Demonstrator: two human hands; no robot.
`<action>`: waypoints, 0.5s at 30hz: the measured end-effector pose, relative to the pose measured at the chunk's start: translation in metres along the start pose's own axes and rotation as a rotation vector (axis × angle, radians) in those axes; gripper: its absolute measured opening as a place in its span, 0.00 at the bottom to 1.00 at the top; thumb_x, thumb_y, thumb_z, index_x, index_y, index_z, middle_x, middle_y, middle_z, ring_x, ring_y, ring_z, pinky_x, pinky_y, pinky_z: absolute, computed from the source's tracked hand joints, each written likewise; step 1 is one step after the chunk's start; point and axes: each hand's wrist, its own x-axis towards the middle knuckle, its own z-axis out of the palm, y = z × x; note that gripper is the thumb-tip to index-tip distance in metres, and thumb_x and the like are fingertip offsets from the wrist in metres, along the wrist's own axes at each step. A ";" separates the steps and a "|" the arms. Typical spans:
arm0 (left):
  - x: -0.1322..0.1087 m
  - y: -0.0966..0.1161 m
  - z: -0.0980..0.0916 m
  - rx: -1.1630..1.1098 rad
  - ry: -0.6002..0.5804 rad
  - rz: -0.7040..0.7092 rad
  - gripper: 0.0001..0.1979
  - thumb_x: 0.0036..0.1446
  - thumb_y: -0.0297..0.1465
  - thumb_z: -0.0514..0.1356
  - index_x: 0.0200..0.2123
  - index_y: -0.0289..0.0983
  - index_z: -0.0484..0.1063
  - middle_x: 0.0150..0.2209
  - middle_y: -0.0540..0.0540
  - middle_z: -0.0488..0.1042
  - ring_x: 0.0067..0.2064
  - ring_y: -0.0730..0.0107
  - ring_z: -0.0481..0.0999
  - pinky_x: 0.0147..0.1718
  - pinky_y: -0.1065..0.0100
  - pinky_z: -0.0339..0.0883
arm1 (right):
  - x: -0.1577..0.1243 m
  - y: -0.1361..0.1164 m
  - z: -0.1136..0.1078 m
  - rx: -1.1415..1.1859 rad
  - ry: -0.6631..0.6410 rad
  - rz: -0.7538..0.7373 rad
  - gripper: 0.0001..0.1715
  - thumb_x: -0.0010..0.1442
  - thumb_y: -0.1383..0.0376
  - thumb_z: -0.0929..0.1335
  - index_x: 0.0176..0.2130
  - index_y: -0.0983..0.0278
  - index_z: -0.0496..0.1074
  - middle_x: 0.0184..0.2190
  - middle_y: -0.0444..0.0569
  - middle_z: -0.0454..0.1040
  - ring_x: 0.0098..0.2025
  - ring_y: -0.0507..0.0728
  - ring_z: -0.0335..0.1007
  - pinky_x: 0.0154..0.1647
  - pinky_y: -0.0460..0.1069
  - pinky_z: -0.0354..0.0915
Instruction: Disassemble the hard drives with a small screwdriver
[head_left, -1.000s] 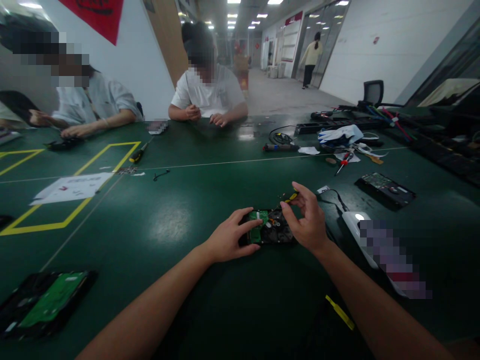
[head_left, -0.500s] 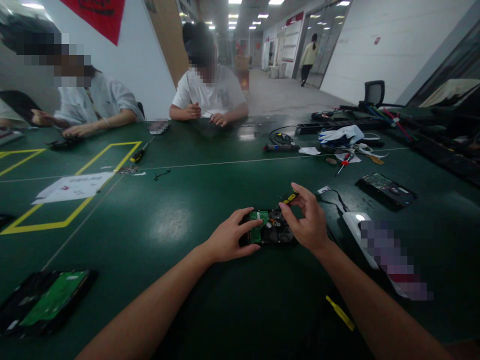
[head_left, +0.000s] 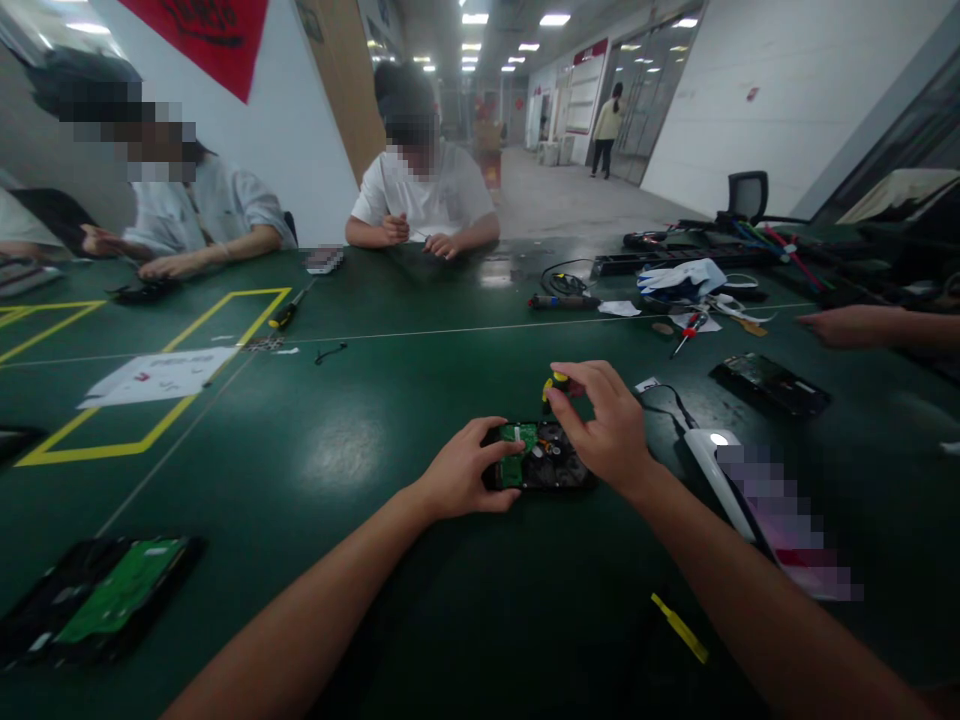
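Observation:
A hard drive (head_left: pixel 559 462) with a green circuit board lies flat on the dark green table. My left hand (head_left: pixel 469 468) grips its left end, one finger lying across the board and the thumb at the near edge. In my right hand (head_left: pixel 604 425) is a black-and-yellow screwdriver (head_left: pixel 555 386), pinched between thumb and fingers and standing nearly upright above the drive's far edge. Its tip is too dark to make out, so I cannot tell whether it touches the drive. My right hand covers the drive's right end.
Another hard drive (head_left: pixel 124 600) lies near left, and a third drive (head_left: pixel 772 383) at right. A white device (head_left: pixel 720 480) with a cable and a yellow strip (head_left: pixel 679 628) flank my right arm. Gloves (head_left: pixel 682 278) and a red screwdriver (head_left: pixel 691 330) lie beyond. Co-workers sit opposite.
The screwdriver in my right hand has swung from slanted to nearly upright, its handle shifting left. Another person's hand has come in at the right edge. My left hand stays on the drive.

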 end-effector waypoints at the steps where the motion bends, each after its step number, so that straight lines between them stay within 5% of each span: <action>1: 0.000 -0.002 -0.001 0.006 0.009 -0.004 0.33 0.50 0.44 0.70 0.60 0.44 0.71 0.66 0.37 0.60 0.64 0.43 0.66 0.59 0.42 0.67 | 0.004 0.002 0.002 -0.017 -0.012 -0.002 0.16 0.67 0.64 0.68 0.55 0.57 0.72 0.43 0.52 0.75 0.43 0.60 0.74 0.47 0.58 0.73; 5: -0.004 -0.013 -0.005 0.038 0.069 -0.059 0.33 0.50 0.41 0.70 0.60 0.44 0.72 0.65 0.37 0.62 0.64 0.43 0.66 0.60 0.42 0.66 | 0.021 0.007 0.013 -0.019 -0.077 -0.014 0.10 0.68 0.61 0.68 0.49 0.57 0.74 0.42 0.51 0.74 0.45 0.61 0.73 0.48 0.57 0.72; 9: -0.008 -0.019 -0.009 0.071 0.098 -0.105 0.31 0.53 0.39 0.69 0.61 0.42 0.71 0.67 0.36 0.60 0.65 0.44 0.65 0.61 0.44 0.65 | 0.031 0.008 0.024 0.062 -0.078 -0.028 0.12 0.70 0.65 0.64 0.52 0.59 0.71 0.53 0.54 0.75 0.55 0.61 0.72 0.57 0.59 0.69; 15: -0.008 -0.019 -0.009 0.064 0.100 -0.126 0.32 0.54 0.40 0.69 0.61 0.44 0.70 0.67 0.37 0.61 0.66 0.45 0.65 0.62 0.43 0.64 | 0.034 0.010 0.027 0.034 -0.075 0.003 0.11 0.69 0.61 0.67 0.50 0.60 0.74 0.46 0.53 0.78 0.48 0.62 0.75 0.51 0.59 0.72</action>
